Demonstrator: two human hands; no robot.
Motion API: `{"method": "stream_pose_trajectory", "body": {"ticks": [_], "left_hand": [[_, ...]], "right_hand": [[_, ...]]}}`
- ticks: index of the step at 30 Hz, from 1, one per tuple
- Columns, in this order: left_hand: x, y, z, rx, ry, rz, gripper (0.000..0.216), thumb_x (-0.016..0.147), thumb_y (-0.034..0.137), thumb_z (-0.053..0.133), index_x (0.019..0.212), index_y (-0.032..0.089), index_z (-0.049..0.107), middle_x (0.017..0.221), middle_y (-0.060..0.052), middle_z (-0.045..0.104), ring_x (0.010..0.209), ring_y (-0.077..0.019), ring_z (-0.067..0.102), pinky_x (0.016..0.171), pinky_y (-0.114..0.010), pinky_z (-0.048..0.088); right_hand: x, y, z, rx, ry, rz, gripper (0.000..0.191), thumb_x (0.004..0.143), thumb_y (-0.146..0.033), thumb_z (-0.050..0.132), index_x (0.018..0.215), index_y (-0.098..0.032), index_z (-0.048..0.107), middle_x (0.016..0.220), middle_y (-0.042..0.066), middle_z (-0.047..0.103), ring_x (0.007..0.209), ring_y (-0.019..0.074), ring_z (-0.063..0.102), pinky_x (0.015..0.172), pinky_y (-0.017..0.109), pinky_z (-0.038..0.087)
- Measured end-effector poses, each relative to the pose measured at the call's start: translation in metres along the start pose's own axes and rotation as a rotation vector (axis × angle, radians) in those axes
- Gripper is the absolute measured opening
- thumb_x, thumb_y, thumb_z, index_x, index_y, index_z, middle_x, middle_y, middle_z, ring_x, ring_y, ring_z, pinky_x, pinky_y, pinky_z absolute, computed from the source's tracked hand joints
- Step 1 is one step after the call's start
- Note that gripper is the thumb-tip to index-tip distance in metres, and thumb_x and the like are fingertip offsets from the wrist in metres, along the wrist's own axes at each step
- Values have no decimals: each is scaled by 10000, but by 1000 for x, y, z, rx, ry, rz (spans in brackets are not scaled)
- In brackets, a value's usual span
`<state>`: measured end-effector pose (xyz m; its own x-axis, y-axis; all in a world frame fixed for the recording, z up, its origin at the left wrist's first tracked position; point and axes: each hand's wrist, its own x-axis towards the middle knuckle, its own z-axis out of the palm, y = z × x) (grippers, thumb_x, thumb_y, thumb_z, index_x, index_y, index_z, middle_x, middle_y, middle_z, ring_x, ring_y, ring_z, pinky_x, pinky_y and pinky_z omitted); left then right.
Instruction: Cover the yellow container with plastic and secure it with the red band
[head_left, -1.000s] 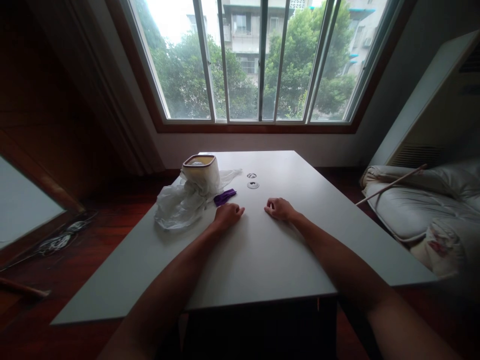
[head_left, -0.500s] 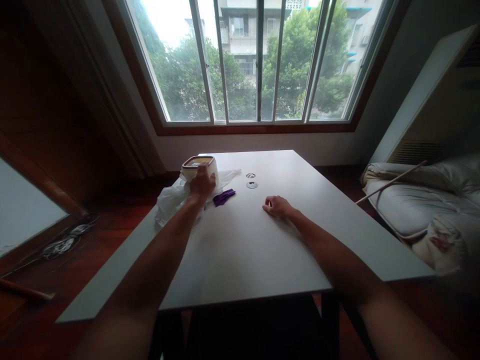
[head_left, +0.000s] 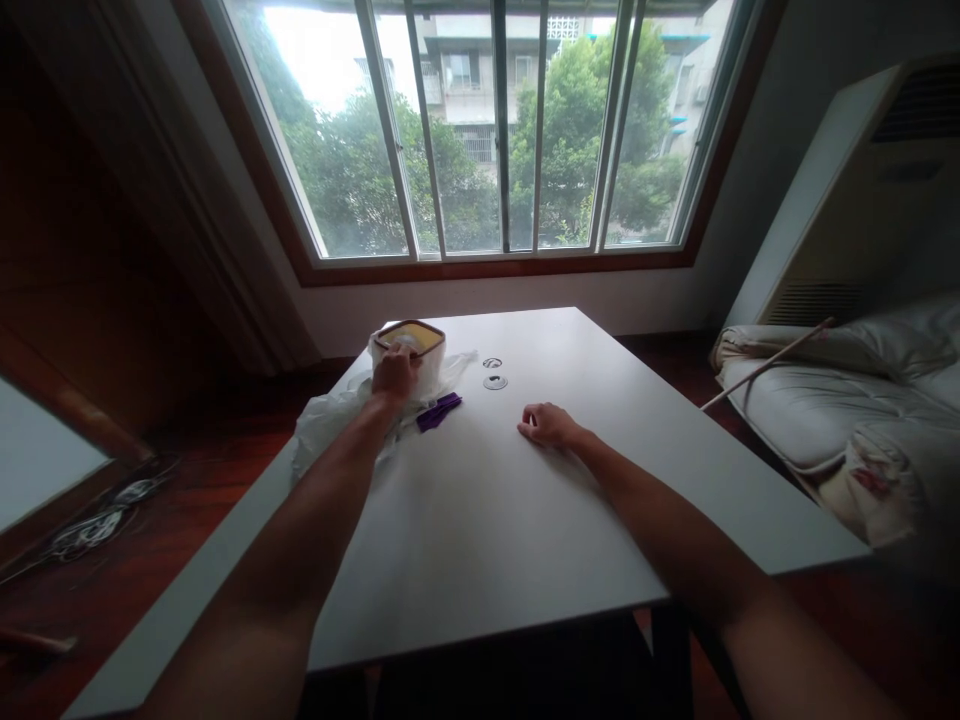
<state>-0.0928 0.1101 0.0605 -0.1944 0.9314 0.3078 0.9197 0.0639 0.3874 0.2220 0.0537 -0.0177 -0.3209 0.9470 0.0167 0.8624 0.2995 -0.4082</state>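
Note:
A squarish container (head_left: 427, 368) with a brown rim and a yellowish inside stands at the far left of the white table (head_left: 480, 540). My left hand (head_left: 395, 373) is closed over its near rim, with the fingertips reaching inside beside something whitish that I cannot make out. A crumpled white plastic bag (head_left: 322, 428) lies around the container and under my left wrist. Just right of that hand is a folded purple piece (head_left: 439, 412), which looks like cloth. My right hand (head_left: 550, 425) rests on the table with its fingers curled in and nothing visible in them.
Two small round discs (head_left: 495, 382) are on the table between my hands. A padded light-coloured seat (head_left: 795, 400) with a thin stick (head_left: 765, 366) across it stands to the right. Coiled cables (head_left: 94, 530) lie on the floor at left. Beyond the table is a window (head_left: 480, 150).
My left hand has shifted from the container's right side to its near rim, and more of the container's inside shows. The view has tilted slightly. My right hand stays in place on the table.

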Motion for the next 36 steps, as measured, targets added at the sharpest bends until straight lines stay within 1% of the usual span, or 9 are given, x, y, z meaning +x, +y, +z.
{"method": "stream_pose_trajectory", "body": {"ticks": [3,6,10,13,15,23,30,34,36], "left_hand": [[-6,10,12,49,109,272,327,1019,314,364,1195,171,599,1220,-108,610,1176,-260,550,1020,-349,444],[-20,26,24,85,127,427,286,1005,268,390,1122,168,631,1207,-119,603,1198,-277,523,1028,-363,434],[-49,42,35,155,189,609,256,968,172,421,1033,167,668,1168,-128,624,1122,-291,534,923,-388,484],[-74,43,41,157,255,714,266,905,74,460,995,182,685,1118,-113,649,1025,-273,548,848,-385,513],[-90,40,44,150,284,770,298,868,31,476,995,194,691,1119,-107,653,1011,-268,547,824,-381,526],[-121,32,41,114,287,937,342,850,-19,472,998,185,704,1080,-97,656,978,-237,571,845,-373,549],[-128,39,44,28,256,994,279,942,85,465,1019,215,700,1082,-76,677,946,-209,613,742,-324,553],[-132,41,49,-25,343,983,295,966,228,523,1247,251,609,1264,-106,630,1060,-245,622,823,-380,547],[-132,40,51,-74,411,948,522,934,368,599,1420,242,455,1420,-157,523,1210,-299,566,937,-445,513]], "right_hand": [[1,3,1,-4,-7,-14,259,878,-453,626,974,-225,701,917,40,729,711,149,604,598,251,362],[3,6,1,29,25,-12,305,905,-460,606,1092,-231,683,927,47,729,727,159,615,621,252,385],[5,9,-2,163,277,7,464,960,-484,534,1329,-202,548,909,59,724,760,178,640,663,262,419],[3,10,-8,324,460,-8,577,974,-596,440,1351,-166,517,894,70,714,763,186,650,661,263,440],[1,9,-11,439,514,-25,661,960,-668,384,1357,-154,504,858,64,705,724,178,647,639,256,448],[-8,-11,-7,687,496,-105,665,922,-701,418,1253,-138,544,714,15,662,488,117,551,497,229,443],[-4,-13,-2,748,524,-92,495,879,-556,559,1148,-140,573,627,-9,634,443,116,531,412,216,427],[-2,-7,-6,719,520,-84,366,890,-450,518,1071,-143,601,584,-16,621,428,118,538,410,214,427],[-2,-4,-8,718,522,-86,335,889,-438,511,1022,-147,610,577,-17,616,421,117,537,403,213,420]]}}
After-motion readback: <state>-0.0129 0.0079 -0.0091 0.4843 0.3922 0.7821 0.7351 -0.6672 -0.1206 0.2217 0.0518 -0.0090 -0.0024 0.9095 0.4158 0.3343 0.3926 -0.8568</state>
